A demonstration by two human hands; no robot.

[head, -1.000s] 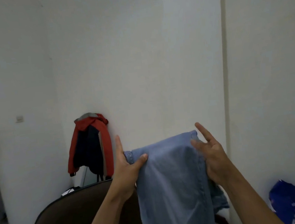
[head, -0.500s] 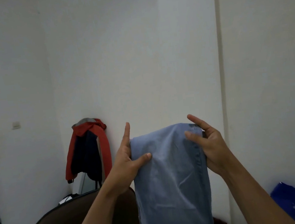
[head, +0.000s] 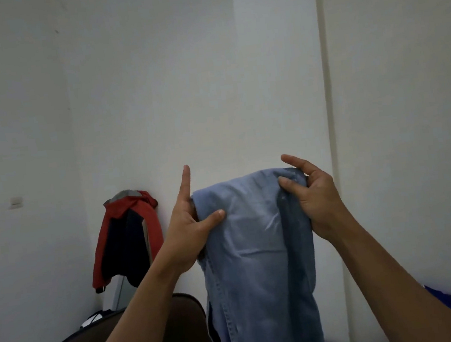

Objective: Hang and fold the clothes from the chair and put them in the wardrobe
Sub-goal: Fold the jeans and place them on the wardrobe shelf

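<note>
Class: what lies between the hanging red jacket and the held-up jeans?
Head view: the left hand, holding the jeans, with bare wall between it and the red jacket.

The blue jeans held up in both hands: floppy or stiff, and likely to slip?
Probably floppy: the jeans drape straight down from the fold. Likely heavy for cloth, since the left hand and right hand both grip the top. Slipping seems unlikely; the denim looks matte and each thumb pinches it.

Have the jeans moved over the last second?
Yes, upward. The top fold of the jeans was well below the top of the red jacket hanging on the wall; now it sits about level with it.
</note>
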